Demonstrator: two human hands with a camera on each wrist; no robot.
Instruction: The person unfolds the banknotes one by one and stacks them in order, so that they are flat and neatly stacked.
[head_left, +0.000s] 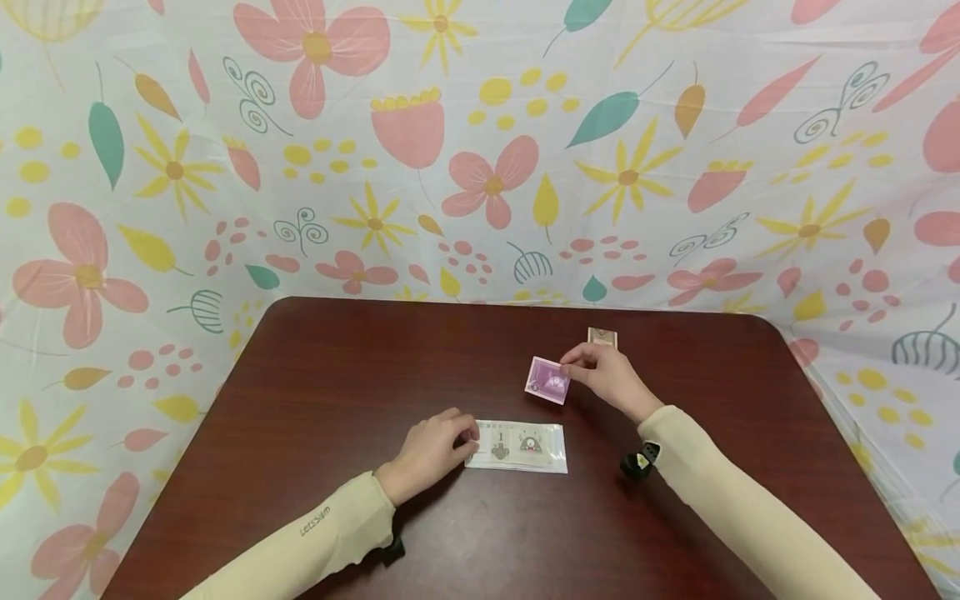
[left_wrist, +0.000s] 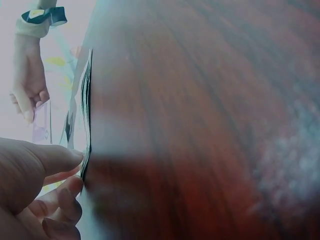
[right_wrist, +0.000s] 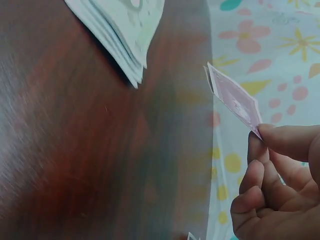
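Note:
A stack of pale play banknotes [head_left: 517, 446] lies on the table, the top one marked with a 1. My left hand [head_left: 433, 450] pinches the left end of this stack. In the left wrist view the stack's layered edge [left_wrist: 86, 100] runs up from between the thumb and fingers of the left hand [left_wrist: 40, 180]. My right hand [head_left: 611, 379] pinches a small purple banknote [head_left: 547, 381] by its right corner, beyond the stack. The right wrist view shows the purple banknote [right_wrist: 235, 99] tilted, with a second layer behind it, between thumb and forefinger.
A small brownish note [head_left: 602, 336] lies behind the right hand, partly hidden by it. The dark wooden table [head_left: 337, 358] reaches back to a flower-printed cloth [head_left: 487, 150]. Dark wrist straps [head_left: 640, 460] sit at both sleeves.

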